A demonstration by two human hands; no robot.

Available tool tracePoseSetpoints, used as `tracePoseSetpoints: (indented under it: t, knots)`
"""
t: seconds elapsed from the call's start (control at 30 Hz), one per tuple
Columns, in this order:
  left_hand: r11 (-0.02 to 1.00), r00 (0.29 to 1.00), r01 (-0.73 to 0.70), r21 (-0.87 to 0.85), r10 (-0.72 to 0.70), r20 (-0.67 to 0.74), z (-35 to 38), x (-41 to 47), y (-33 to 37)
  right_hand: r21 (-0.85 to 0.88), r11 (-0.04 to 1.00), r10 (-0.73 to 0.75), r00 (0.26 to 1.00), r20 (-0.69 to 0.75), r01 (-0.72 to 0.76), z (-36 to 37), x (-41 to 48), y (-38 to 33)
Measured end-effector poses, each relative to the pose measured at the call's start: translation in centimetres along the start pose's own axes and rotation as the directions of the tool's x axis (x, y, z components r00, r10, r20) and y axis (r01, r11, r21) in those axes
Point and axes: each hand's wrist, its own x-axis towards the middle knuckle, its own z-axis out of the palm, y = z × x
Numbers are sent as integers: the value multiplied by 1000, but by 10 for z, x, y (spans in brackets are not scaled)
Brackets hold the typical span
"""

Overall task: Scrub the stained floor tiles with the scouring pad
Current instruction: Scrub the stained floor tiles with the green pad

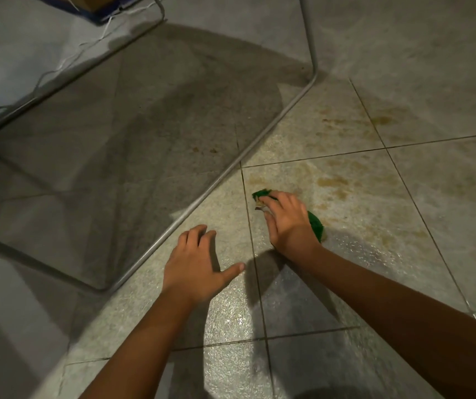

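A green scouring pad lies on the beige floor tiles, mostly covered by my right hand, which presses down on it with curled fingers gripping its far end. Brown stains spread over the tiles beyond and to the right of the pad. My left hand rests flat on the tile to the left of a grout line, fingers spread, holding nothing.
A bent metal tube frame runs diagonally across the floor just left of my left hand, with an upright leg behind. White cords trail at the upper left by a box. More stains lie farther right.
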Motion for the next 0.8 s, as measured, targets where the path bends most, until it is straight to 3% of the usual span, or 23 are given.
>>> tracePoseSetpoints:
  t: [0.17, 0.3, 0.43, 0.67, 0.8]
  knots:
    - [999, 999, -48, 1, 48, 4, -6, 19, 6, -10, 988, -156, 986, 54, 157, 10, 2, -18]
    - [998, 998, -43, 51, 40, 45, -4, 31, 18, -54, 979, -188, 976, 112, 195, 20, 27, -24]
    - [996, 998, -26, 83, 21, 60, -3, 33, 21, -94, 982, -153, 983, 104, 163, 20, 43, -22]
    - [997, 997, -27, 73, 23, 68, -4, 33, 21, -93, 995, 30, 999, 35, -26, 8, 41, 1]
    - [999, 999, -27, 46, 25, 46, -1, 33, 19, -113, 994, -3, 996, -87, -7, 14, 23, -2]
